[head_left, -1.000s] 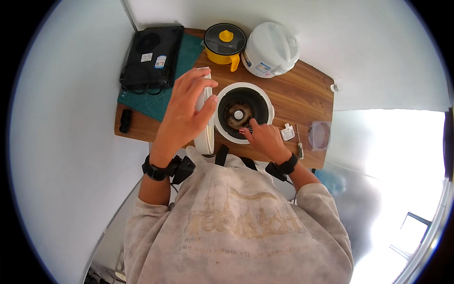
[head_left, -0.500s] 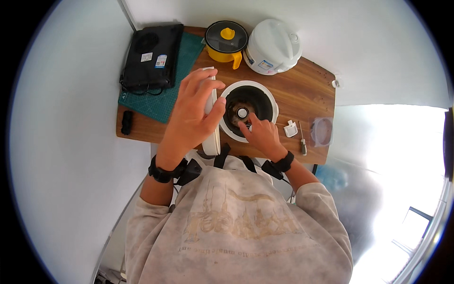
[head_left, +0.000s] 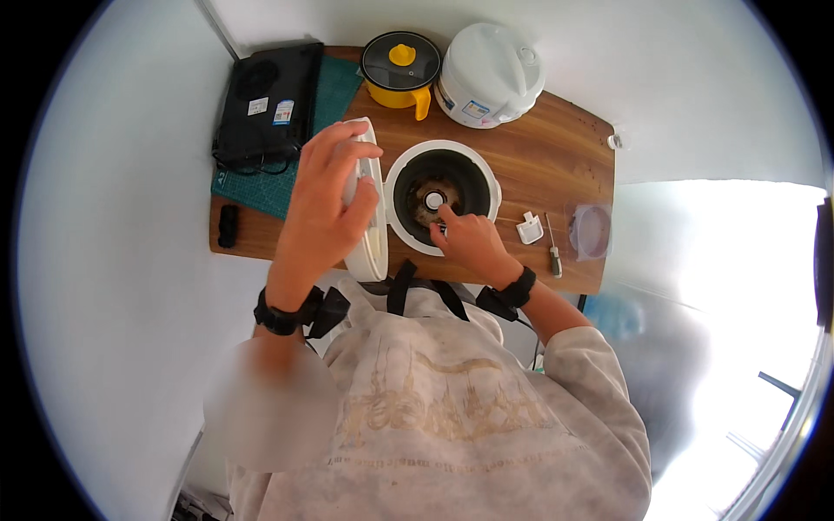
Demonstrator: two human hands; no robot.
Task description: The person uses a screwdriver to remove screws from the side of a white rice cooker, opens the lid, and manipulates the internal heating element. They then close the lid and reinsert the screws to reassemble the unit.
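Note:
A rice cooker (head_left: 493,193) with a white rim stands open near the front of the table. Its inner pot is out, so the stained brown bottom (head_left: 426,189) and a round whitish disc (head_left: 434,201) in the middle show. My left hand (head_left: 323,204) grips the raised white lid (head_left: 372,247) at the cooker's left, with fingertips over its edge. Down inside the cooker reaches my right hand (head_left: 473,247), its index fingertip at the disc and its thumb apart. A small white and dark part shows between that thumb and finger; I cannot make out what it is.
Behind stand a yellow pot (head_left: 395,95) with a dark lid and a second white rice cooker (head_left: 491,74). A black appliance (head_left: 269,100) lies on a green cutting mat (head_left: 334,95). At right are a white plastic piece (head_left: 530,228), a screwdriver (head_left: 555,259) and a clear container (head_left: 591,230).
The lid now leans further left, with my left hand still on it. My right index finger has moved left to the central disc. The whole view has shifted slightly.

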